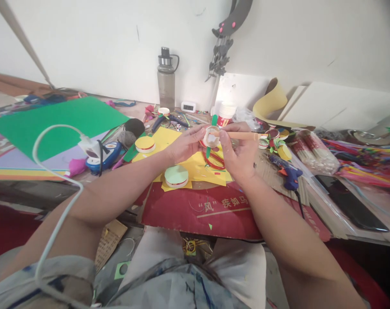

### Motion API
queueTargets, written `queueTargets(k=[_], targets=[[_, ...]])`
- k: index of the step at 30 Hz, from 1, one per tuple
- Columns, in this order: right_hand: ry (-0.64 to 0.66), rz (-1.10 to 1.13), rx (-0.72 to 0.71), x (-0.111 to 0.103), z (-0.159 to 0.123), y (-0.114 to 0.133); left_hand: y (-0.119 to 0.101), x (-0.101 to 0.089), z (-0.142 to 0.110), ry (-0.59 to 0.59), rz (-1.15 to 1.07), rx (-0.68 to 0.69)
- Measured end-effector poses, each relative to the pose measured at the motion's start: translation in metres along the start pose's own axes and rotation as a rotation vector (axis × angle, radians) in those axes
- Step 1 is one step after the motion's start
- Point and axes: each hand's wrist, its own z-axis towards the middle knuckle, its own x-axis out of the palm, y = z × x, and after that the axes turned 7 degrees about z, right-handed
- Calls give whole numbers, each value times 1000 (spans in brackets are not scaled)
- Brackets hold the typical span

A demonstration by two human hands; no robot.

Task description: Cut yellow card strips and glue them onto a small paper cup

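Head-worn view, facing forward and down
From above the lap [169,279], it looks between the forearms [124,184] to the hands [237,154] at mid-frame, with the worktop [388,216] close and the wall [101,51] behind.

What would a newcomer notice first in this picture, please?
Probably the large green sheet at the left, a broad patch of colour. At the centre, the left hand holds a small round piece and the right hand a tan stick. Behind them, a tall grey bottle stands before the white wall.
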Motion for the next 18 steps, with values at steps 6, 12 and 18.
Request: queueTargets(k=[6, 12, 18], targets=[[11, -12, 14, 0, 0, 0, 2, -2, 0, 12, 1, 10], [4, -16, 31, 0, -1, -1, 2, -3, 1, -13, 3, 0], [-1, -6, 17, 0, -1, -1, 2, -3, 1, -7, 6, 2]])
